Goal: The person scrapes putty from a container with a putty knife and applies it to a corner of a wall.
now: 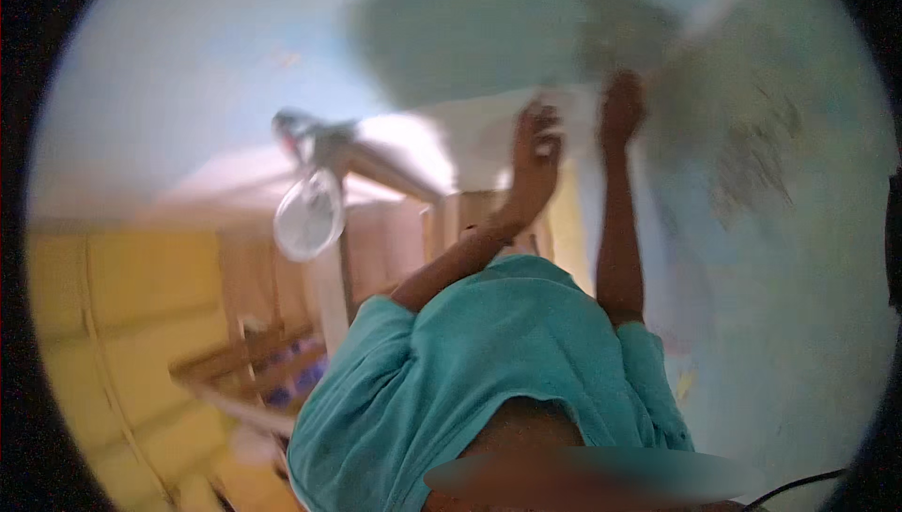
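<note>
My left hand [536, 160] is raised, its fingers bent and a little apart, with a pale surface behind it. Nothing I can make out lies in it. To its right, my right hand [622, 110] is closed like a fist, close to the blue-green wall [799, 305]; whether it touches the wall I cannot tell. What it holds, if anything, is hidden. Both hands are smeared by motion. Left of them, a pale, see-through oval thing [310, 216] shows beside the corner of a wood-framed table [385, 169], below a grey item [299, 125] with a red patch.
Dark smudges mark the wall on the right. At the lower left are a yellow tiled floor [150, 291] and a low wooden frame [225, 362] with something purple by it. A black cable [799, 484] curves in at the lower right.
</note>
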The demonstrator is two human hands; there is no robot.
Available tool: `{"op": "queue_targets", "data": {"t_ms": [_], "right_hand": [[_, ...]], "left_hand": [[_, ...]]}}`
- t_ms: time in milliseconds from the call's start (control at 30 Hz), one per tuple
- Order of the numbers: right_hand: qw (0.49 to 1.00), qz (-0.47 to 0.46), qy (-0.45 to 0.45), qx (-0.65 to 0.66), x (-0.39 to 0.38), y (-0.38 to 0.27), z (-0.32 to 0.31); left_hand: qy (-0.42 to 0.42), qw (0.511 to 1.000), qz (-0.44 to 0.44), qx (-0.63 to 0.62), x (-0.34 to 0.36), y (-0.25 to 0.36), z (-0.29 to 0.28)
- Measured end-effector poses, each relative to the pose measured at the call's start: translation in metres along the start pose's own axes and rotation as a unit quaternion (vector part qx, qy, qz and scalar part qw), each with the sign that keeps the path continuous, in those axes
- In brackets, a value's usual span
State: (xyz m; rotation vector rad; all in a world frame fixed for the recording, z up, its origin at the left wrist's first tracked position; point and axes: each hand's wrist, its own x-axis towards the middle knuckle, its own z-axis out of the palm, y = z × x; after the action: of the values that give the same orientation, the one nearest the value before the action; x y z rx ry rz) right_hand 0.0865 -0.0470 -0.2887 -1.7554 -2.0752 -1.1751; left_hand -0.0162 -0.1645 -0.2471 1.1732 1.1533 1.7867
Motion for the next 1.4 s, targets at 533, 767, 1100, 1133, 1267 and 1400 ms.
{"op": "queue_targets", "data": {"t_ms": [533, 767, 1100, 1133, 1267, 1400], "right_hand": [[0.539, -0.228, -0.162, 0.795, 0.023, -0.179, -0.226], [0.546, -0.346, -0.186, 0.74, -0.001, -0.244, -0.287], [0.592, -0.468, -0.311, 0.577, -0.02, -0.287, -0.274], [0.594, -0.463, -0.317, 0.576, -0.023, -0.288, -0.271], [0.604, -0.469, -0.246, 0.595, -0.021, -0.278, -0.274], [0.627, -0.532, -0.265, 0.504, -0.005, -0.275, -0.285]], "left_hand": [[0.358, 0.92, 0.094, 0.131, -0.037, 0.082, -0.172], [0.502, 0.821, 0.078, 0.261, -0.079, 0.112, -0.263], [0.446, 0.845, -0.004, 0.296, -0.096, 0.094, -0.316], [0.437, 0.842, -0.017, 0.315, -0.097, 0.094, -0.317], [0.418, 0.833, -0.031, 0.362, -0.098, 0.102, -0.32], [0.396, 0.844, -0.044, 0.36, -0.098, 0.102, -0.325]]}}
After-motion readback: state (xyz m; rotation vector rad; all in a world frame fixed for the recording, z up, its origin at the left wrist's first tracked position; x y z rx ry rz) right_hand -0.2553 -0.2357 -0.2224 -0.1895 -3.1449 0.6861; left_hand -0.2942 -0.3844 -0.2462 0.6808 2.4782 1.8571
